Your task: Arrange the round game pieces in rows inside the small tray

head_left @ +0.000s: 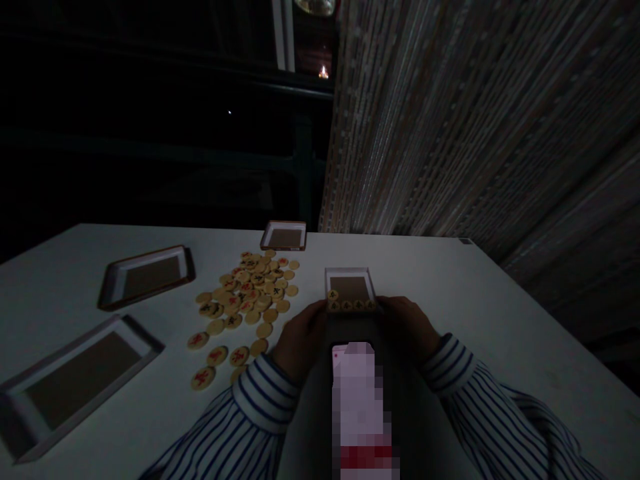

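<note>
My left hand (pixel 300 337) and my right hand (pixel 411 327) grip the near corners of a small open box (pixel 353 288), one at each side. White inner walls and a brown bottom show in the box. Along its near edge lies a row of several round xiangqi pieces (pixel 347 305) with dark characters, and one more rests above the row at the left. To the left of my left hand, a heap of xiangqi pieces (pixel 253 287) with red or dark characters spreads over the table. Parts of my fingers are in shadow.
On the white table (pixel 500 347) stand other open trays: one at the back (pixel 285 238), one at the left (pixel 150 275) and a larger one at the near left (pixel 83 373). A lit phone (pixel 355 393) lies close to me. A string curtain (pixel 425 120) hangs behind the table.
</note>
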The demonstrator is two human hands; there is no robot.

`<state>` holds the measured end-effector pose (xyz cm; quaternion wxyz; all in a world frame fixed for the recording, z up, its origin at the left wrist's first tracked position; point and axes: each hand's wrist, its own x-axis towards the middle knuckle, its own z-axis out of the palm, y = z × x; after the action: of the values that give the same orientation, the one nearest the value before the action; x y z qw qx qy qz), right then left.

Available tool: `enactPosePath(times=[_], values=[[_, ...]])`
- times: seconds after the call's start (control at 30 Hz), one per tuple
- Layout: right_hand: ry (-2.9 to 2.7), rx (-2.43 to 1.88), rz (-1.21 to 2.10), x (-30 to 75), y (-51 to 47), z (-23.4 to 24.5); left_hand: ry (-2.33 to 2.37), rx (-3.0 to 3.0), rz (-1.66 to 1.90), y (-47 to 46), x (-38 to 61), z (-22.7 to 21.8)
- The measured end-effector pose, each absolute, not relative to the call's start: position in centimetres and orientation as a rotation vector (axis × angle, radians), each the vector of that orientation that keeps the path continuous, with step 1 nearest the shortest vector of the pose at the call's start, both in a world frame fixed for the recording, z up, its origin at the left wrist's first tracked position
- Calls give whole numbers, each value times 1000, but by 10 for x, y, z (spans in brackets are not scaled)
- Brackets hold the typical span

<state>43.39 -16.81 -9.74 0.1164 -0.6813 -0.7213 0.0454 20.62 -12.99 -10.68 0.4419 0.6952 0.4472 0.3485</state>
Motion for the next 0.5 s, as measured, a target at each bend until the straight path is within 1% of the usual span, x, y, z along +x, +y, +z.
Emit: enactPosePath(times=[0.5], values=[[-2150,-1986,149,437,-164,-103,1117,1723,896,-131,206,-103]])
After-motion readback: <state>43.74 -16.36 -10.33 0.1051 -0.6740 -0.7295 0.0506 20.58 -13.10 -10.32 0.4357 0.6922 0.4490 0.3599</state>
